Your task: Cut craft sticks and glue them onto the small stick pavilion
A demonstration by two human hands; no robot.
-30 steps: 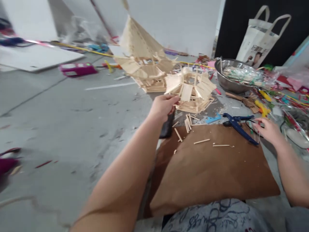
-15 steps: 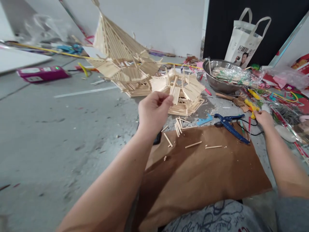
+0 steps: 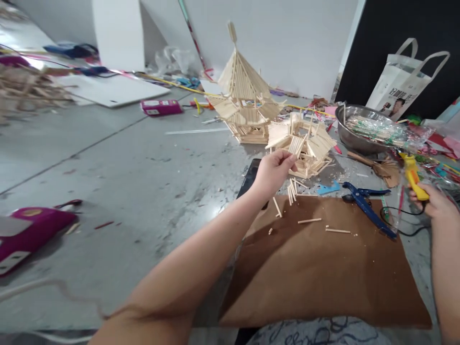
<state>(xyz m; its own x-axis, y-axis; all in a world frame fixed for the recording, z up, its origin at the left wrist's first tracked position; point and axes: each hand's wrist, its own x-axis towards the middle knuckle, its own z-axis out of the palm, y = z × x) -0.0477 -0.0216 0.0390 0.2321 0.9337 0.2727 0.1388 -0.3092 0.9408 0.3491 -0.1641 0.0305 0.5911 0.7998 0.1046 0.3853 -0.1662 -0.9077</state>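
My left hand (image 3: 277, 171) pinches the lower end of a small panel of joined wooden sticks (image 3: 296, 145), in front of a low many-sided stick structure (image 3: 321, 141). Behind and left of that stands a taller stick pavilion (image 3: 247, 81) with a pointed roof. My right hand (image 3: 433, 199), at the right, is wrapped round a yellow glue gun (image 3: 412, 175) with a black cord. Short loose sticks (image 3: 292, 192) lie just below my left hand, others on a brown sheet (image 3: 334, 282).
Blue pliers (image 3: 370, 208) and a light-blue piece (image 3: 327, 188) lie between my hands. A metal bowl (image 3: 359, 143) with wrapped sticks and a white bag (image 3: 398, 86) stand behind. Dark phone (image 3: 248, 179), purple power strips (image 3: 32, 230) and white board (image 3: 111, 90) are further left.
The view has swung left, so the structures appear further right. My right hand has picked up the yellow glue gun from among the clutter. My left hand still pinches the stick panel.
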